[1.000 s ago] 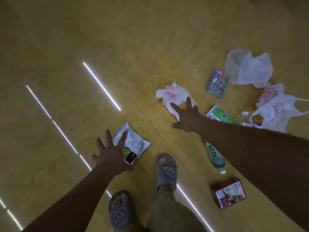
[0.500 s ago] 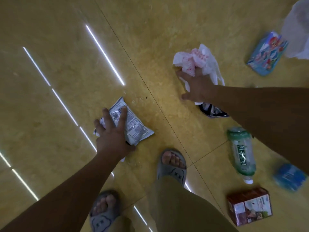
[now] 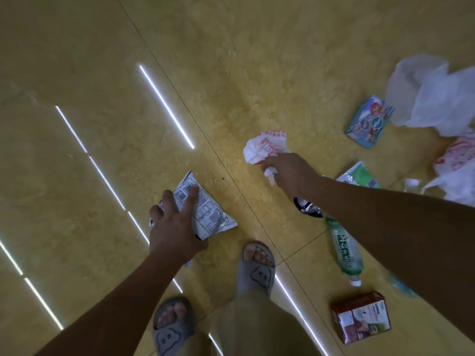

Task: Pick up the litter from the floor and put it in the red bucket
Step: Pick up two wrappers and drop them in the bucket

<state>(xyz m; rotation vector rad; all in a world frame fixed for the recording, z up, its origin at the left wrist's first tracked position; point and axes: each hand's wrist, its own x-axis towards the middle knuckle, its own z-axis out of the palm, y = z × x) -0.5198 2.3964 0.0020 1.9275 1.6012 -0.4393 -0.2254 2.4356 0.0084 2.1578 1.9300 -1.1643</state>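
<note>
Left hand (image 3: 174, 232) gripping silver packet (image 3: 205, 214), right hand (image 3: 290, 173) clutching crumpled bag (image 3: 264, 147) (white, red print)

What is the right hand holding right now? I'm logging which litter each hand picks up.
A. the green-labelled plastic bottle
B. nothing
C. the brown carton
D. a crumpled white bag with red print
D: the right hand is closed on the crumpled white bag with red print, while the bottle and brown carton lie on the floor.
</note>
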